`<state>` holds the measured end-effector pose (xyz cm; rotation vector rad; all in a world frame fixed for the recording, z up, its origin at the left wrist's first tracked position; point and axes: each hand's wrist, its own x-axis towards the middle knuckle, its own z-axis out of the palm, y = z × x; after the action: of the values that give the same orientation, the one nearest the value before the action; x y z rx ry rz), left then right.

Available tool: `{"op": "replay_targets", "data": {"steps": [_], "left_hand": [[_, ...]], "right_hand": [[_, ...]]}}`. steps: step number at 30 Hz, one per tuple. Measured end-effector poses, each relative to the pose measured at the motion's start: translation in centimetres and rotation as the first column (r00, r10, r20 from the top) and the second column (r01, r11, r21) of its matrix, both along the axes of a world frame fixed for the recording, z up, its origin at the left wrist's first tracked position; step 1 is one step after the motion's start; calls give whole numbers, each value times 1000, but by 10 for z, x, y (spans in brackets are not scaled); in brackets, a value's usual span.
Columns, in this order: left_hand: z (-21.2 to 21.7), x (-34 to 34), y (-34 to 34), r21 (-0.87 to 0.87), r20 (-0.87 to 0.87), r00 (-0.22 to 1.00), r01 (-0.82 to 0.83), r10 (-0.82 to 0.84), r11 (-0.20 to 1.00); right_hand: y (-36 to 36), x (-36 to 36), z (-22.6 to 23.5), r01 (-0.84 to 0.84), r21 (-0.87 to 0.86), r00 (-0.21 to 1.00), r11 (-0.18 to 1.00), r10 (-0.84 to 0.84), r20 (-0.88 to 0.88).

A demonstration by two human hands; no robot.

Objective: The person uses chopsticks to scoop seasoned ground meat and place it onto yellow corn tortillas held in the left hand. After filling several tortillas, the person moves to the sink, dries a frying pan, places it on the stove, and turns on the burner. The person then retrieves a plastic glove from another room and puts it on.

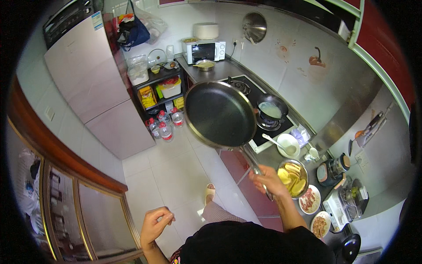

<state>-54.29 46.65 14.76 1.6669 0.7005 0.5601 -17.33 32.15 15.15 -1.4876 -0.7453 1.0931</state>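
My right hand point(269, 179) is closed round the long metal handle of a large frying pan point(220, 115). The pan hangs in the air, its dark inner face turned up toward me and with no food in it. It hides part of the counter edge and floor behind it. Low on the left, my left hand point(156, 223) is loosely curled over the floor, with nothing seen in it. Nearest my right hand on the counter is a metal bowl of yellow slices point(292, 177). On the black stove point(260, 132) sits a small dark wok point(271, 108) with pale liquid.
Beside the stove stand a white bowl with a spoon point(288, 146), a bowl of chopped meat point(309, 199) and another filled bowl point(320, 223). A microwave point(205, 51) is in the far corner. Water bottles point(165, 131) stand on the floor by the fridge point(90, 83).
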Motion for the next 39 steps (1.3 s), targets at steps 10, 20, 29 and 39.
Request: {"op": "replay_targets", "data": {"steps": [10,20,29,39], "left_hand": [[-21,146,235,-55,-127,989,67,-73,996],[-62,257,423,-135,-267,925,242,-270,961],[-73,378,610,-168,-392,677,612,-622,773],[-76,465,737,-16,-326,491,852,-808,524]], "right_hand": [[312,204,-44,337,201,907,920,-375,194],[496,301,-138,687,72,721,723,-667,-187],[582,341,-179,836,-1,547,549,-833,-83],[620,377,-166,899,-29,436,437,-899,-35]]}}
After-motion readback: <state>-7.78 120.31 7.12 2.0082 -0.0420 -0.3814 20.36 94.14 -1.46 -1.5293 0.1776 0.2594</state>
